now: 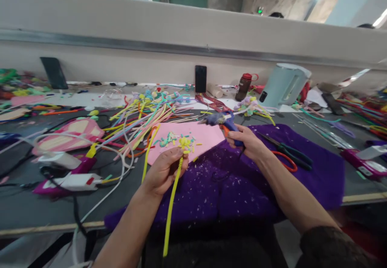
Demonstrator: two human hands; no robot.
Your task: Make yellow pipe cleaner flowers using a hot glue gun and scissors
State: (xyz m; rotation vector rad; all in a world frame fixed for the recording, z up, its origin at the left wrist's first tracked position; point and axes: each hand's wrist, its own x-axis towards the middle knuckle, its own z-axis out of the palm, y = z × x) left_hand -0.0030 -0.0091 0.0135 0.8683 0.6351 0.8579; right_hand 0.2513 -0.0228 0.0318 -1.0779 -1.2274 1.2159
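Note:
Between the thumb and fingers of my left hand (165,169) is a yellow pipe-cleaner flower (185,142), its long stem (171,215) hanging down toward me. My right hand (246,139) grips a blue hot glue gun (225,122) by its handle, an orange trigger showing at the fingers. The nozzle points left, above and apart from the flower. Under the flower lies a pink sheet (208,132) strewn with short green, yellow and white pipe-cleaner bits (166,139). A purple cloth (211,191) covers the table edge below both hands.
Pliers (290,155) and red-handled scissors (286,163) rest on the cloth at right. Bundled pipe-cleaner flowers (160,102) lie behind. A power strip (69,179) with cables is at left. A phone (200,79), a bottle (243,87) and a kettle (284,85) stand at the back.

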